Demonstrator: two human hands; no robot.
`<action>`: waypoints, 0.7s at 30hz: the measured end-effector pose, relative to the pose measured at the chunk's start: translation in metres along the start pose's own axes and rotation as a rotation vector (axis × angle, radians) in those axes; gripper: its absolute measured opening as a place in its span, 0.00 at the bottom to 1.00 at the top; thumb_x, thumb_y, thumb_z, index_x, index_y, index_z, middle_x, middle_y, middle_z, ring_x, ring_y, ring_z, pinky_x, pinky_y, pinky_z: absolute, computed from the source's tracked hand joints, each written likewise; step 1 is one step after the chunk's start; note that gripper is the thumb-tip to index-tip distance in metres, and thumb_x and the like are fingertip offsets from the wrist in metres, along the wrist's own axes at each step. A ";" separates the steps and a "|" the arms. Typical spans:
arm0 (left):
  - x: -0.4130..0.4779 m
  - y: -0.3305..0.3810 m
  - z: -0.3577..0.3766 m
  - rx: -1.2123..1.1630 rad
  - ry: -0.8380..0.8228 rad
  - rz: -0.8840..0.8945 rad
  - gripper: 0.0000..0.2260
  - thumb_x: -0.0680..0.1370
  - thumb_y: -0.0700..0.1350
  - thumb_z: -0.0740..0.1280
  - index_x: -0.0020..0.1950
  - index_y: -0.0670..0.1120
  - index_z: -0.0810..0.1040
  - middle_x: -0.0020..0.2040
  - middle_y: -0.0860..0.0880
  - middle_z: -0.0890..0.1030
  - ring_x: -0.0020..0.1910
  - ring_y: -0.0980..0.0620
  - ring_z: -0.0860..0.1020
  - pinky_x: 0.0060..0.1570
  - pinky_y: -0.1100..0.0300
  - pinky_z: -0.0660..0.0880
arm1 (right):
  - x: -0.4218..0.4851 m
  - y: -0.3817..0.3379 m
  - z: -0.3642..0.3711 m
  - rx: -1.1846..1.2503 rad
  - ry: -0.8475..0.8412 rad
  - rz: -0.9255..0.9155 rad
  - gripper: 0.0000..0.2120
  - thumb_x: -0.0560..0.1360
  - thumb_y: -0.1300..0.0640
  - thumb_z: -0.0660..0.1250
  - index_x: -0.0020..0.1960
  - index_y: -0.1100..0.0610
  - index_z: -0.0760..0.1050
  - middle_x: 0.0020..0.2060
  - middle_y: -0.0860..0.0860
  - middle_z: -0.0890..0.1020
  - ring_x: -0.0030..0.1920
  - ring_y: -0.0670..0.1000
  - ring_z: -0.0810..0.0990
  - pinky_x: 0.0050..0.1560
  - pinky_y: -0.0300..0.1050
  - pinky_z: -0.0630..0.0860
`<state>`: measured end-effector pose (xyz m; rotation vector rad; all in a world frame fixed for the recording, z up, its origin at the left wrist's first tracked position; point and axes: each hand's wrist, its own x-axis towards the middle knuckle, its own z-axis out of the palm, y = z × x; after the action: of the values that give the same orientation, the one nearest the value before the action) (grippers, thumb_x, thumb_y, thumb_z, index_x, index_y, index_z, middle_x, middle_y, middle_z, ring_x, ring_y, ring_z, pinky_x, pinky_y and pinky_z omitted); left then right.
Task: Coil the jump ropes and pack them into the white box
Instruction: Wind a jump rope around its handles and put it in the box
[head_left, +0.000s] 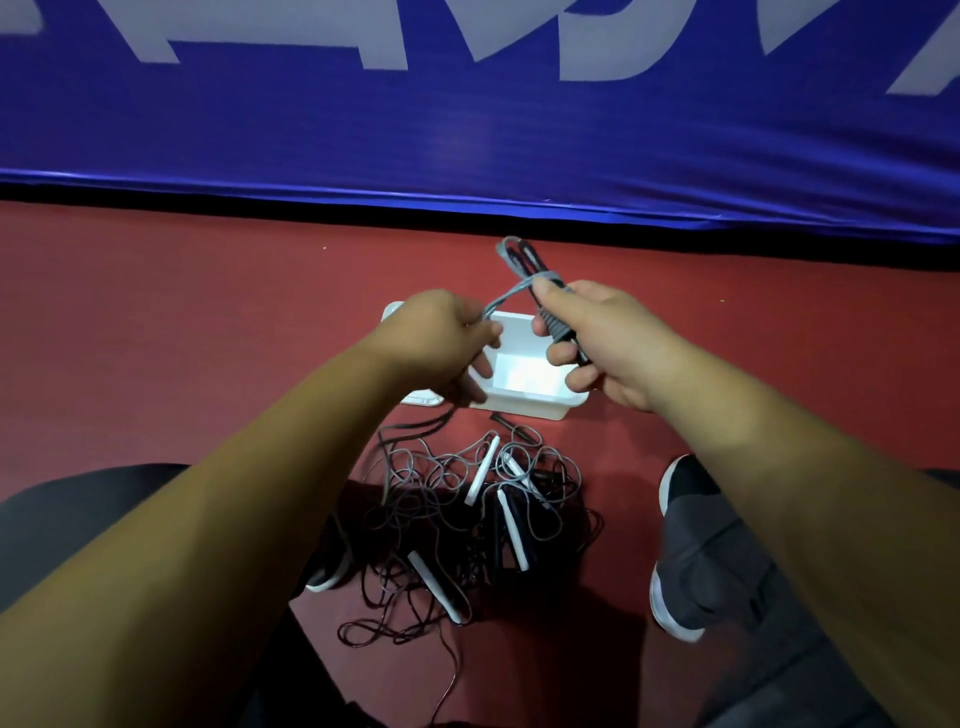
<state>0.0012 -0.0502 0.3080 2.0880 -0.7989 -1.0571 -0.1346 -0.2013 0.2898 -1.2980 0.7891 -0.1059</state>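
My right hand (602, 338) grips a folded bundle of grey jump rope (524, 265) with its dark handles, held above the white box (524, 384). My left hand (447, 343) pinches a grey strand that runs from the bundle, pulled taut to the left. The box stands open on the red floor under both hands, and its inside looks bare where it shows. In front of it lies a tangled pile of jump ropes (467, 525), grey and dark cords with several white handles.
A white lid (421, 399) lies partly hidden under my left hand, beside the box. A blue banner (467, 130) runs along the far edge of the red floor. My shoes (680, 540) and knees flank the rope pile.
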 end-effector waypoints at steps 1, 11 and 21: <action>0.001 0.002 -0.002 -0.102 0.017 0.026 0.11 0.86 0.45 0.65 0.53 0.39 0.80 0.47 0.36 0.86 0.36 0.38 0.87 0.36 0.50 0.85 | -0.001 -0.003 0.000 0.046 0.028 -0.003 0.16 0.82 0.40 0.69 0.54 0.53 0.74 0.46 0.52 0.78 0.29 0.45 0.67 0.26 0.35 0.58; -0.002 0.010 -0.021 -0.249 -0.257 0.322 0.14 0.83 0.33 0.66 0.68 0.41 0.79 0.58 0.42 0.87 0.58 0.46 0.85 0.60 0.61 0.79 | 0.000 -0.018 -0.011 0.236 0.091 0.063 0.24 0.77 0.30 0.69 0.50 0.52 0.75 0.38 0.48 0.78 0.28 0.44 0.63 0.22 0.34 0.53; -0.004 0.006 -0.005 0.145 0.195 0.183 0.06 0.84 0.39 0.63 0.53 0.41 0.80 0.43 0.41 0.85 0.30 0.45 0.86 0.32 0.51 0.84 | -0.001 -0.018 -0.015 0.227 0.021 0.054 0.15 0.79 0.38 0.71 0.52 0.49 0.74 0.38 0.48 0.77 0.28 0.45 0.62 0.23 0.35 0.54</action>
<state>0.0024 -0.0499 0.3168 2.1510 -0.9707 -0.7040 -0.1375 -0.2180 0.3051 -1.0619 0.8051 -0.1618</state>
